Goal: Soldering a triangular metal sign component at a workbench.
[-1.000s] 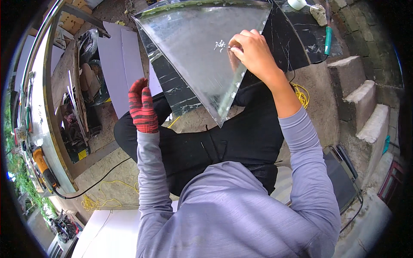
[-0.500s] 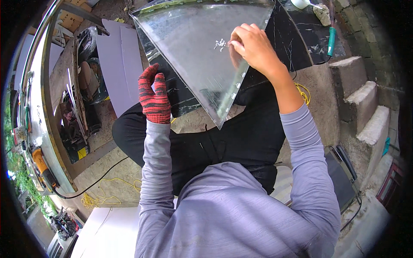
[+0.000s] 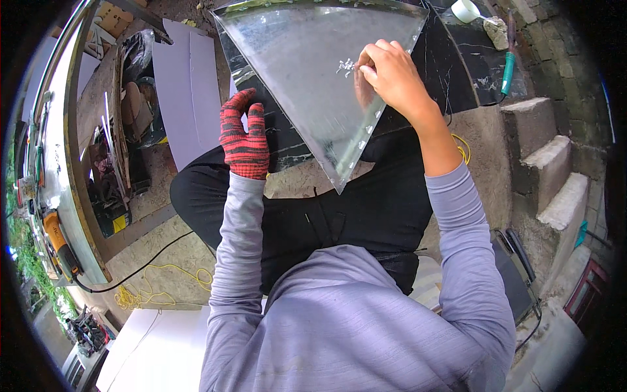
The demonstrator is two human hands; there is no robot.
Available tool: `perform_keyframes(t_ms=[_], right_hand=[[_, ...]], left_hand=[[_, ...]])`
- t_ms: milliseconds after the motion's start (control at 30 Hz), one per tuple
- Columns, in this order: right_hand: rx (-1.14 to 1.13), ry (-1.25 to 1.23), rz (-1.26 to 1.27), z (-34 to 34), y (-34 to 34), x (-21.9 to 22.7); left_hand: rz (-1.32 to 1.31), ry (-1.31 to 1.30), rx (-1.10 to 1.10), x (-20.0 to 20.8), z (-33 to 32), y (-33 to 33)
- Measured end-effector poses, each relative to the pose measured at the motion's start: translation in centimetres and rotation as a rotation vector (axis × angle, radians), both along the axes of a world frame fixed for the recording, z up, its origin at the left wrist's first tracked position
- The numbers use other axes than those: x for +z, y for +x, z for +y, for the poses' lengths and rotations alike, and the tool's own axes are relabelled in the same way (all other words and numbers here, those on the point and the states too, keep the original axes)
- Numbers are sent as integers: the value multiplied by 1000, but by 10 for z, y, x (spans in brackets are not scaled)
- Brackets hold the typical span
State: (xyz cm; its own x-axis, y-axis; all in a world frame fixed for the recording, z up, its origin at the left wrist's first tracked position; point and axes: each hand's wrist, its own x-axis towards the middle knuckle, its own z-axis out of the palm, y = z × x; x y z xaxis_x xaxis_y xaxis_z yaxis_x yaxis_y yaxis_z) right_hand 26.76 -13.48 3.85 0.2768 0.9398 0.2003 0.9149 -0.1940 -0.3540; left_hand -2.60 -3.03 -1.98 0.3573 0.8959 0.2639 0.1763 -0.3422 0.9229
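Glossy triangular panel on a black, white-veined slab, its tip toward the wearer.
Just below the panel's tip are folded legs in black trousers; left of the panel's lower half, the left hand, in a red-and-black glove, has thumb and fingers parted, nothing seen in its grasp. Over the panel's right half, the bare right hand curls its fingers beside small white bits; whether the fingertips close on any, I cannot tell. Right of the panel, the slab bears a teal-handled tool, a stone chunk and a white cup. Left of the panel stands a pale board; farther right of it, rough concrete steps; farthest left, an orange power tool.
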Motion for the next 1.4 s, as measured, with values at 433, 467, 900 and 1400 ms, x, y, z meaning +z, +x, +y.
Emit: perform_keyframes(t_ms=[433,467,900,1400], right_hand=[[-27,53,50,6,-1,2],[-14,34,64,5,-2,3],[40,-18,53,7,-3,3],[252,116,245,-4,-106,2]], left_hand=[[120,255,1,3,-4,4],[136,270,5,3,-4,4],[126,283,11,-2,-5,4],[277,381,-176,8,4,9]])
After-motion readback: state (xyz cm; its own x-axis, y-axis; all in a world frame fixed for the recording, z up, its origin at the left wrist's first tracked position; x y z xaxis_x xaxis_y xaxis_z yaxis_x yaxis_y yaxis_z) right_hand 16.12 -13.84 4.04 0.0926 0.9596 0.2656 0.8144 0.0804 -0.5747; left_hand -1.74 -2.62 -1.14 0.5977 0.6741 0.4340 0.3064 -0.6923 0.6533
